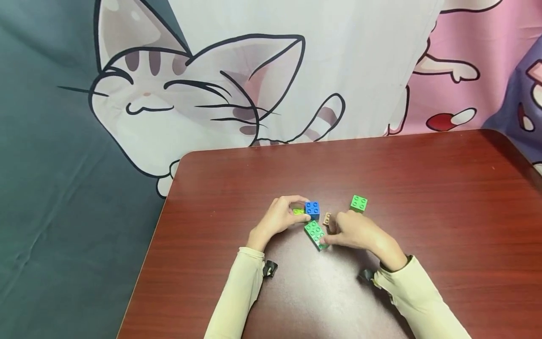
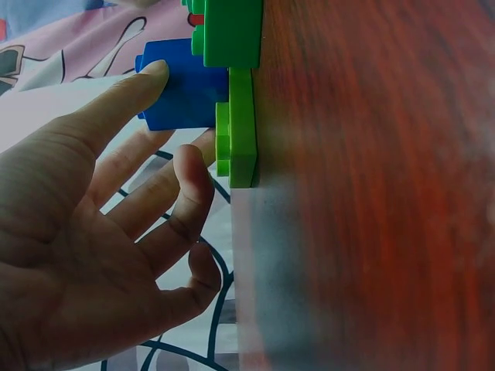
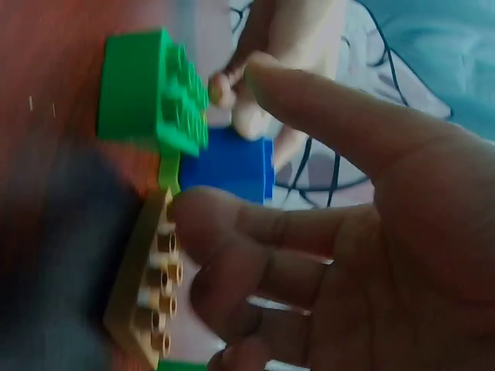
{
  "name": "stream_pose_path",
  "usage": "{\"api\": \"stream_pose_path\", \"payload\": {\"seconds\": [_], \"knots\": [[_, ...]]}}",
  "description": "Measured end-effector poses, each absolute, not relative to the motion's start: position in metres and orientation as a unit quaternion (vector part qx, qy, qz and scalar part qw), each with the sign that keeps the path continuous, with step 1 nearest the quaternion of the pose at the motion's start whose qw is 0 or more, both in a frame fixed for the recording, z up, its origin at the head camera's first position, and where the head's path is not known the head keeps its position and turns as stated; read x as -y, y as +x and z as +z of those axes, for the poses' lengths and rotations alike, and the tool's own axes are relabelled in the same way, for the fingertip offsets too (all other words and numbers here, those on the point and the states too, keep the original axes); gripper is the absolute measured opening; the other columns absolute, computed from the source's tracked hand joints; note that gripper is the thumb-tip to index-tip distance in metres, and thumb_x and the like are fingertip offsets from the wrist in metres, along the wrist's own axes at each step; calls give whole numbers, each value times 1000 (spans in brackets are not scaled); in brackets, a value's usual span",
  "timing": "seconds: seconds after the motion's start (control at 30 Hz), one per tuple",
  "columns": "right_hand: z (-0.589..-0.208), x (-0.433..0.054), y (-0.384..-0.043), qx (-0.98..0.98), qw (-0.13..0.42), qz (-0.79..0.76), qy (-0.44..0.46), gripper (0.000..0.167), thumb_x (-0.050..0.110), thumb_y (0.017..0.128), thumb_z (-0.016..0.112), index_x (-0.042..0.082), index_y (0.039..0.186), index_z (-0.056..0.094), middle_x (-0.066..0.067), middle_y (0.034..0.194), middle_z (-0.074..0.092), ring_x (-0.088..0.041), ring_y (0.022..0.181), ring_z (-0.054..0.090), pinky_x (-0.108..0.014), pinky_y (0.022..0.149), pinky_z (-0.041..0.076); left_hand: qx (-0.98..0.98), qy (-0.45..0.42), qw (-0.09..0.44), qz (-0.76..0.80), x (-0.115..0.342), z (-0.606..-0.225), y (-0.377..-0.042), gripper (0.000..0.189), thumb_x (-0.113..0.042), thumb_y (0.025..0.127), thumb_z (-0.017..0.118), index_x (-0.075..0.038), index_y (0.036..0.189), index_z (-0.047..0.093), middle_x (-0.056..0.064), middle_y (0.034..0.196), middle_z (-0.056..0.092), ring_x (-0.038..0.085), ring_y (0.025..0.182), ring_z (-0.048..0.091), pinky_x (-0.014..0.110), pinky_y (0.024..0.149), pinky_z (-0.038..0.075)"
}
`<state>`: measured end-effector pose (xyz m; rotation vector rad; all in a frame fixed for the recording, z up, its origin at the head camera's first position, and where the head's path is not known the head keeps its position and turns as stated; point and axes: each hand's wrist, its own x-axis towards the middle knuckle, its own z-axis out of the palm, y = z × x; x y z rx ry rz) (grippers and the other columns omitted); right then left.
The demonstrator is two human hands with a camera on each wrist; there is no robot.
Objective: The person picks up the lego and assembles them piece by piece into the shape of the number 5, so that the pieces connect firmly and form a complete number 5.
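My left hand (image 1: 276, 219) pinches a blue brick (image 1: 312, 208) between the thumb on its near side and fingers on its far side. The blue brick sits on one end of a thin lime-green brick (image 2: 244, 131), which lies flat on the table. Right by them is a longer green brick (image 1: 314, 231) with several studs. My right hand (image 1: 357, 230) hovers over its near end, thumb apart from the fingers. In the right wrist view its fingertips come right at the studs of a tan brick (image 3: 133, 282), and nothing shows between thumb and fingers.
A square green brick (image 1: 358, 203) stands beyond my right hand. All of it lies on a reddish-brown wooden table (image 1: 444, 212). Behind the table's far edge hangs a cloth (image 1: 360, 61) printed with cartoon cats.
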<state>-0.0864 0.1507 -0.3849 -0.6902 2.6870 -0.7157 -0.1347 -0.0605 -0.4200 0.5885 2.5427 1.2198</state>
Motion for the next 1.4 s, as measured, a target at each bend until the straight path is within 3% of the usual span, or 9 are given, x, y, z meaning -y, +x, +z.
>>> {"api": "stream_pose_path", "payload": {"seconds": [0.33,0.67,0.8,0.9,1.03,1.13,1.27,1.4], "knots": [[-394,-130,-74,-955,135,-186,-186,47,42,60,84,12,73,50,2,68,43,-15,59,42,-32,52,38,-867,204,137,433,56,-421,-134,36,-22,79,76,-15,113,65,2,100,68,9,45,51,24,44,43],[-389,-131,-74,-956,151,-165,-188,36,29,63,82,12,72,51,1,67,44,-16,60,43,-31,52,38,-885,218,114,395,56,-418,-132,36,-25,79,75,-17,113,65,1,104,68,10,52,52,24,51,45],[-383,-134,-73,-953,160,-173,-190,31,23,64,79,12,74,52,1,64,43,-16,58,42,-30,49,35,-890,227,124,376,58,-419,-131,55,-26,78,76,-14,127,55,3,110,66,17,82,64,31,78,49],[-378,-135,-74,-949,159,-183,-200,29,19,64,78,11,73,52,2,61,43,-15,55,42,-30,48,34,-890,232,133,369,62,-416,-129,74,-27,78,75,-12,141,38,7,123,59,19,91,63,34,89,43],[-368,-140,-74,-944,146,-200,-218,25,17,65,75,11,72,52,5,57,41,-13,52,40,-28,45,33,-880,232,132,394,68,-404,-128,80,-28,81,72,-13,145,27,11,134,46,14,66,58,30,69,49],[-362,-148,-75,-937,119,-223,-241,23,16,68,73,11,73,51,6,55,40,-9,51,37,-26,45,32,-867,244,131,415,75,-391,-125,69,-30,83,71,-17,141,36,12,113,55,11,59,53,26,57,45],[-359,-157,-78,-922,77,-263,-274,20,15,72,71,11,78,52,7,59,48,-5,53,44,-24,48,38,-846,294,146,420,82,-378,-122,57,-33,79,74,-18,129,52,9,91,59,16,66,52,25,60,43],[-360,-158,-82,-913,50,-281,-291,19,15,74,70,10,83,54,5,66,56,-6,58,52,-24,52,43,-833,337,146,414,81,-373,-121,49,-29,76,78,-15,120,62,7,96,61,19,69,51,24,61,42]]}}
